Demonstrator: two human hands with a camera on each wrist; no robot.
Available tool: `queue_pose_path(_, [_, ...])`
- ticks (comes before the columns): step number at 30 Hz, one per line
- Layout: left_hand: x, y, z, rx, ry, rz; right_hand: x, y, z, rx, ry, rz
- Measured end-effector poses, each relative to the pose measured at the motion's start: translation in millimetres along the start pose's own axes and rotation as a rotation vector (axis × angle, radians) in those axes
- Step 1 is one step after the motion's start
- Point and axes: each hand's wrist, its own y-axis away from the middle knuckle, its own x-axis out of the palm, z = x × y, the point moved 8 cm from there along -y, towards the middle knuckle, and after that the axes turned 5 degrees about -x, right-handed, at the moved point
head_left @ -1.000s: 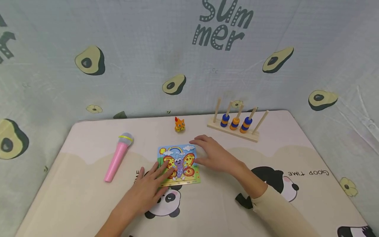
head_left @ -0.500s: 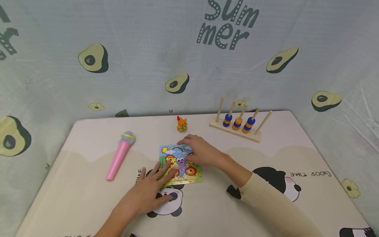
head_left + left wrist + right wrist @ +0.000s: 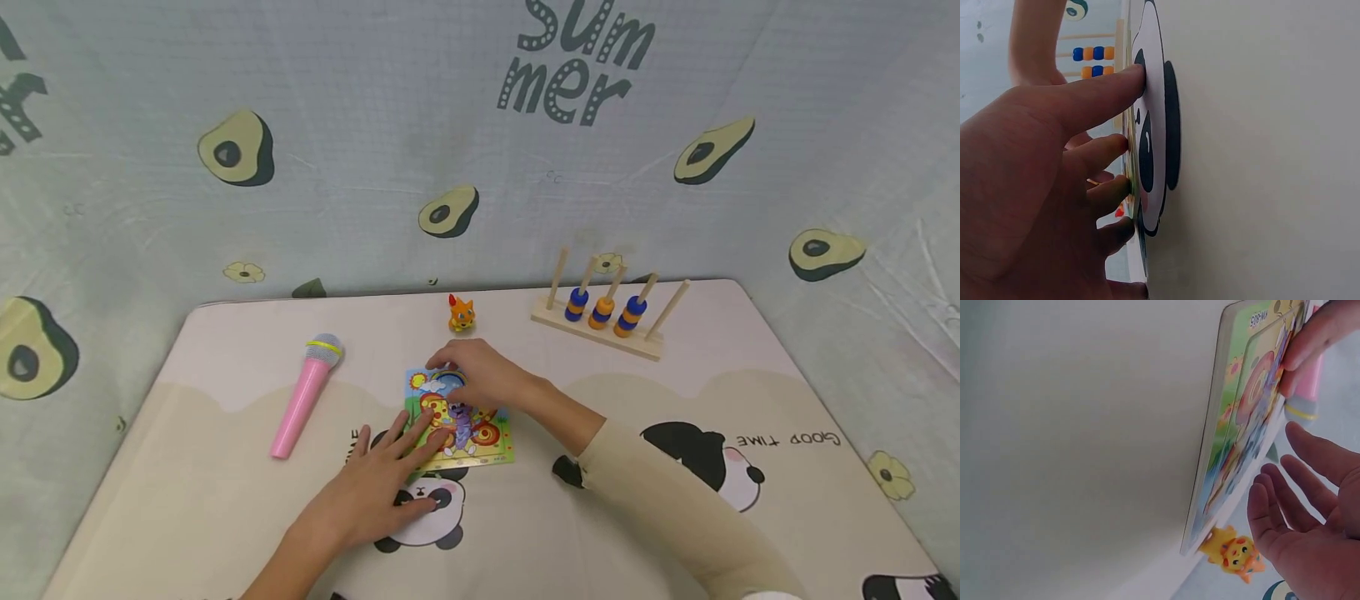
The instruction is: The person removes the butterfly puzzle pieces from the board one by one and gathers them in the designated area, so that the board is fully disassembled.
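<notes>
A square butterfly jigsaw puzzle (image 3: 491,442) lies flat on the table in the head view, a rainbow and sun printed along its far side. My left hand (image 3: 375,492) spreads its fingers over the puzzle's near left corner, thumb out on the tablecloth. Over the far part of the puzzle is my right hand (image 3: 483,375), hiding the right wing and the sky. Seen from the right wrist, the right hand's loosely bent fingers (image 3: 1272,500) hover just above the puzzle board (image 3: 1216,444) with nothing between them.
To the left lies a pink toy microphone (image 3: 300,404) with a grey head. An orange fox figure (image 3: 461,315) stands behind the puzzle. At the back right is a wooden peg stand (image 3: 592,332) with blue and orange beads. A printed fabric wall (image 3: 337,167) rises behind the table.
My right hand has moved left, from the puzzle's right edge to over its far middle part. The left hand keeps its place on the near left corner; its thumb has spread outward.
</notes>
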Motion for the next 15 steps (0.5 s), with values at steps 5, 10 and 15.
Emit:
queue_pose_path(5, [0.9,0.2,1.0,-0.001,0.006,0.004,7.9,-9.3,-0.8,0.002,0.001,0.022])
queue_pose_path(10, [0.7,0.2,0.8,0.001,0.011,0.007,13.4,-14.9,-1.7,0.006,0.016,0.028])
queue_pose_path(15, [0.4,-0.4,0.5,-0.001,0.015,0.010,13.6,-16.3,-1.1,0.001,0.026,0.005])
